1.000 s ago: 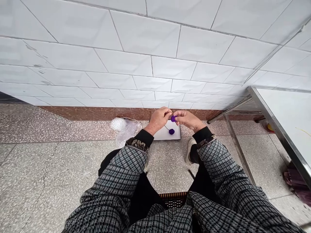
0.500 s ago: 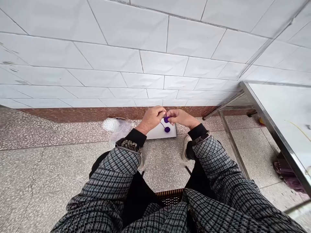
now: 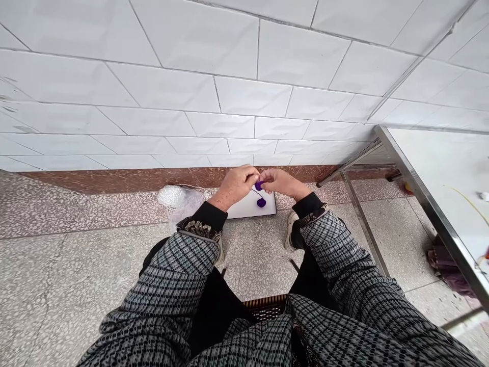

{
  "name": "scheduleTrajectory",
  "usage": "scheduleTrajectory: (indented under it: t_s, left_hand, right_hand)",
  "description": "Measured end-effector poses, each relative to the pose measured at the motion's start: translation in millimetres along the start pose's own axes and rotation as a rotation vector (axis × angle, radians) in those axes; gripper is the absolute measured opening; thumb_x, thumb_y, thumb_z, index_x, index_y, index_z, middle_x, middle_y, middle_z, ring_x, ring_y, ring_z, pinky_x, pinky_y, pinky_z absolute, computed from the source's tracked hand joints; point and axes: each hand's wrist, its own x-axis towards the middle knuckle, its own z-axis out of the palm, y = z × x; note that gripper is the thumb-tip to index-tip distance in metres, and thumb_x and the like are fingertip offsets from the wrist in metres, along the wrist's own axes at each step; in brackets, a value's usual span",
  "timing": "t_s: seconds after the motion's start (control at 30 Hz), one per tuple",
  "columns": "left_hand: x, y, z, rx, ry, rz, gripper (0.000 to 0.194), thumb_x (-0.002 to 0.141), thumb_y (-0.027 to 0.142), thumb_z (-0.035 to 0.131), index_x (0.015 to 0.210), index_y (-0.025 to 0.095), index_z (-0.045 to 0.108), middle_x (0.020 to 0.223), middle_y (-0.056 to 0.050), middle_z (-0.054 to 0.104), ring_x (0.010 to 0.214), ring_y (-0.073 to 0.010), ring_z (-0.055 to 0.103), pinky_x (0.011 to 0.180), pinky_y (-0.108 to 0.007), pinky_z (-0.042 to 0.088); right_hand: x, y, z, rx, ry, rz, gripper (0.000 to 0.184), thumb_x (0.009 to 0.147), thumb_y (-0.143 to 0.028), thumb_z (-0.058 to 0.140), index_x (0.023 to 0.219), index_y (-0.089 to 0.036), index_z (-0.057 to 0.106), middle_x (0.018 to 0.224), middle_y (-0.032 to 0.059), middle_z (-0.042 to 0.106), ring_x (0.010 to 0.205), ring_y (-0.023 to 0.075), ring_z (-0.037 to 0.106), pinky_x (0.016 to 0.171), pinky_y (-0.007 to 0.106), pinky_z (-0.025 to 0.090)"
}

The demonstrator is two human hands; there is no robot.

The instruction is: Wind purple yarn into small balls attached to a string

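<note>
Above a shallow white tray [image 3: 248, 209], my two hands meet fingertip to fingertip. My right hand [image 3: 281, 183] pinches a small bunched piece of purple yarn [image 3: 259, 186] between thumb and fingers. Closed in a pinch beside it, my left hand [image 3: 237, 185] has its thumb and forefinger at the upper end of the same yarn; the exact grip is partly hidden. A twisted purple strand runs down from under the hands to a small purple yarn ball [image 3: 261, 203] lying on the tray.
Left of the tray, a ball of white yarn [image 3: 170, 197] lies with a clear plastic bag [image 3: 189, 203] on the speckled floor. A tiled wall [image 3: 237, 97] rises close ahead. To the right stands a metal-framed table [image 3: 428, 204], with dark purple cloth [image 3: 445, 262] beneath it.
My hands have drawn slightly closer together, and the bunched purple piece is more covered by my fingers. The whole view has shifted a little. The purple ball still lies on the tray.
</note>
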Motion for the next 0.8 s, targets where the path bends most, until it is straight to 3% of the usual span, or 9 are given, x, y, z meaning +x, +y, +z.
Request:
scheduleTrajectory:
  t_s: [0.1,0.27,0.37,0.47,0.53,0.6,0.67,0.73,0.8]
  left_hand:
    - [2.6,-6.7,-3.3,-0.009,0.035,-0.068,0.019,0.084,0.025,0.052,0.07,0.017,0.061,0.075,-0.003,0.063,0.074,-0.017,0.057,0.074,-0.029,0.044]
    - [2.2,-4.8,9.4,-0.066,-0.042,-0.125,0.022,0.086,0.027,0.05,0.07,0.017,0.061,0.071,-0.001,0.063,0.071,-0.0159,0.055,0.071,-0.027,0.043]
    - [0.4,1.1,16.9,-0.064,-0.127,-0.03,0.022,0.086,0.027,0.05,0.07,0.017,0.06,0.073,-0.002,0.064,0.073,-0.0163,0.057,0.072,-0.027,0.044]
    - [-0.5,4.7,16.3,-0.015,-0.125,0.057,0.021,0.086,0.026,0.05,0.069,0.018,0.06,0.073,-0.003,0.063,0.073,-0.017,0.057,0.073,-0.028,0.044]
    - [0.1,4.1,11.8,0.023,-0.052,0.064,0.021,0.086,0.026,0.05,0.07,0.018,0.061,0.074,-0.004,0.062,0.073,-0.0173,0.056,0.073,-0.029,0.045]
    - [1.5,1.1,6.5,0.034,0.011,0.043,0.02,0.086,0.025,0.05,0.072,0.018,0.062,0.077,-0.005,0.064,0.074,-0.0174,0.058,0.075,-0.029,0.046]
    - [3.3,-3.3,3.2,0.012,0.023,0.002,0.019,0.085,0.025,0.051,0.073,0.018,0.063,0.079,-0.005,0.065,0.075,-0.0174,0.059,0.077,-0.03,0.046]
    - [4.6,-7.0,3.4,-0.031,0.008,-0.052,0.019,0.086,0.027,0.051,0.076,0.018,0.065,0.081,-0.004,0.067,0.077,-0.0176,0.06,0.078,-0.03,0.047]
    - [4.3,-8.2,6.6,-0.075,-0.025,-0.089,0.019,0.086,0.029,0.051,0.08,0.018,0.066,0.083,-0.004,0.069,0.079,-0.018,0.061,0.079,-0.03,0.048]
  right_hand:
    - [-7.6,-7.1,-0.5,0.179,-0.072,-0.03,0.012,0.07,-0.016,0.074,0.078,-0.016,0.065,0.066,-0.0034,0.064,0.055,0.0069,0.053,0.053,0.021,0.046]
    - [-7.3,-13.8,-1.5,0.423,0.111,-0.079,0.025,0.068,-0.025,0.079,0.082,-0.018,0.06,0.066,-0.0045,0.063,0.057,0.0075,0.055,0.06,0.023,0.05]
    - [-0.2,-7.4,-2.4,0.365,0.234,-0.105,0.023,0.071,-0.025,0.076,0.083,-0.019,0.057,0.064,-0.005,0.061,0.057,0.0084,0.054,0.06,0.023,0.049]
    - [5.3,2.9,-4.0,0.142,0.348,-0.098,0.016,0.071,-0.014,0.072,0.077,-0.019,0.058,0.064,-0.0039,0.059,0.059,0.0092,0.053,0.057,0.022,0.046]
    - [4.1,6.8,-4.9,-0.017,0.305,-0.046,0.016,0.069,-0.007,0.07,0.072,-0.018,0.059,0.062,-0.003,0.058,0.058,0.0096,0.051,0.055,0.023,0.044]
    - [-1.2,5.6,-5.3,-0.071,0.114,0.012,0.015,0.068,-0.005,0.07,0.071,-0.017,0.062,0.06,-0.0027,0.058,0.056,0.0095,0.051,0.053,0.023,0.043]
    - [-7.8,-0.1,-5.2,0.027,-0.073,0.017,0.012,0.069,-0.009,0.071,0.075,-0.017,0.064,0.063,-0.0028,0.061,0.055,0.0087,0.053,0.054,0.023,0.045]
    - [-12.2,-7.1,-5.2,0.207,-0.091,-0.04,0.015,0.07,-0.016,0.074,0.08,-0.017,0.064,0.067,-0.0036,0.063,0.055,0.0072,0.053,0.055,0.022,0.047]
    - [-11.8,-12.0,-5.3,0.375,0.014,-0.103,0.021,0.07,-0.022,0.077,0.082,-0.017,0.061,0.066,-0.0048,0.062,0.055,0.0066,0.053,0.056,0.021,0.047]
